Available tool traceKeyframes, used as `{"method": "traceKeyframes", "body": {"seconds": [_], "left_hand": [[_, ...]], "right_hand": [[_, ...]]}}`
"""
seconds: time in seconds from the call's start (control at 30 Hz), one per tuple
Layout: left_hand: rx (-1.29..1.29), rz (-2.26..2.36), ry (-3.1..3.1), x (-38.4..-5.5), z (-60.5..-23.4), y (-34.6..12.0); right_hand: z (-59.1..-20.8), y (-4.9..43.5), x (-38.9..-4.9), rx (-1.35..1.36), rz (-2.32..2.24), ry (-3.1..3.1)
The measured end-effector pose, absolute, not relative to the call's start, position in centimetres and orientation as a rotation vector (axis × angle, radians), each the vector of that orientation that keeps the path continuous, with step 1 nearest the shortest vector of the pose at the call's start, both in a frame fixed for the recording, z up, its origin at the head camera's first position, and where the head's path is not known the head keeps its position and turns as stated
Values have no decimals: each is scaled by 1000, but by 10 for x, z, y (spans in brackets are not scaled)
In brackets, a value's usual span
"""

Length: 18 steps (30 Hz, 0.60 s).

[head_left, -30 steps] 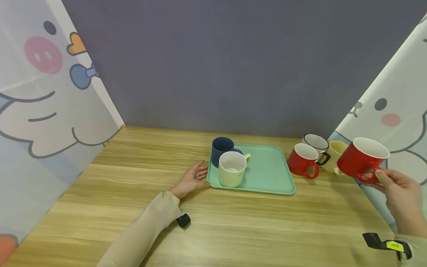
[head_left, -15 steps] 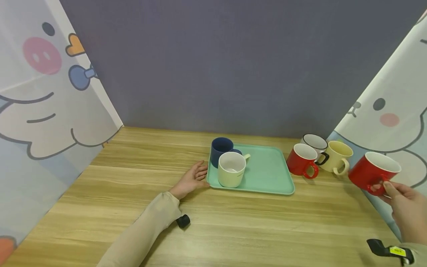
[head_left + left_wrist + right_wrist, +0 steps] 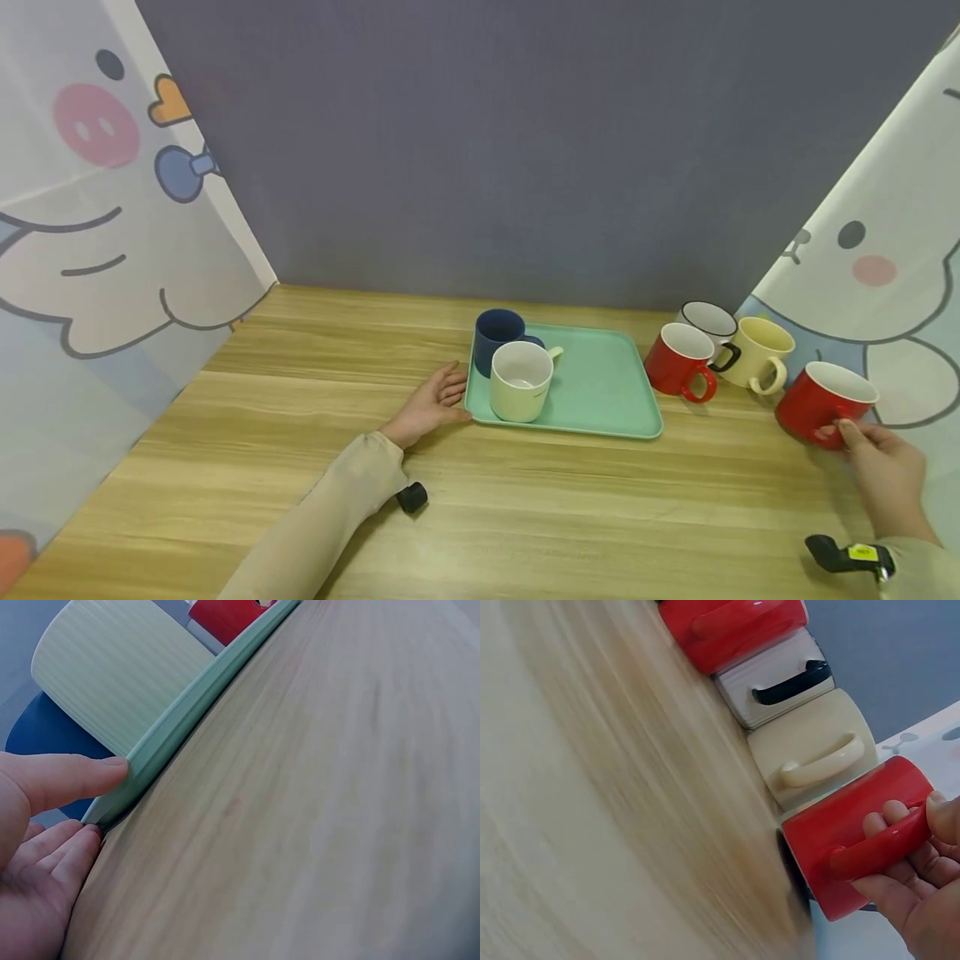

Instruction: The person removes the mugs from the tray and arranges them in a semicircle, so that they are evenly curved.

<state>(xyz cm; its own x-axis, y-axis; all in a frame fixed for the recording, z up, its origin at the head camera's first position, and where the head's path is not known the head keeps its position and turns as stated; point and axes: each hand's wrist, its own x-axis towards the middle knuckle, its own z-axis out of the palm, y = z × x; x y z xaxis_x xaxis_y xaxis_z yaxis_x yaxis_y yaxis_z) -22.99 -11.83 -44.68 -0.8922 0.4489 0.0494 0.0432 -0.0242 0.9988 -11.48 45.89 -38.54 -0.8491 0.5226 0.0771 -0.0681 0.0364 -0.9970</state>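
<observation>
My right hand (image 3: 888, 475) grips a red mug (image 3: 813, 407) with a white inside by its handle, at the table's right side. In the right wrist view, fingers pass through the handle (image 3: 881, 846); a dark shadow lies by the mug's base, and I cannot tell whether it touches the table. My left hand (image 3: 429, 407) rests at the left edge of a mint-green tray (image 3: 600, 392), its fingers mostly straight and the thumb against the rim (image 3: 154, 754). On the tray's left part stand a dark blue mug (image 3: 491, 337) and a cream mug (image 3: 517, 396).
Right of the tray stand another red mug (image 3: 671, 367), a white mug with a black rim and handle (image 3: 708, 319), and a pale yellow mug (image 3: 750, 358). A grey panel (image 3: 480, 150) rises behind the wooden table (image 3: 525, 508); printed cloths flank it.
My right hand with the red mug moved rightward and down, then lower and slightly back left, uncovering the yellow mug. The left hand and tray stay put.
</observation>
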Motion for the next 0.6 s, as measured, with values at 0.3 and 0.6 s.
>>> {"method": "traceKeyframes", "body": {"seconds": [0.3, 0.6], "left_hand": [[510, 2004, 1966, -231, -446, -118], [507, 1997, 1966, -230, -445, -117]], "right_hand": [[-392, 451, -120, -310, 1993, -1813], [-394, 448, -119, -327, 2015, -1831]]}}
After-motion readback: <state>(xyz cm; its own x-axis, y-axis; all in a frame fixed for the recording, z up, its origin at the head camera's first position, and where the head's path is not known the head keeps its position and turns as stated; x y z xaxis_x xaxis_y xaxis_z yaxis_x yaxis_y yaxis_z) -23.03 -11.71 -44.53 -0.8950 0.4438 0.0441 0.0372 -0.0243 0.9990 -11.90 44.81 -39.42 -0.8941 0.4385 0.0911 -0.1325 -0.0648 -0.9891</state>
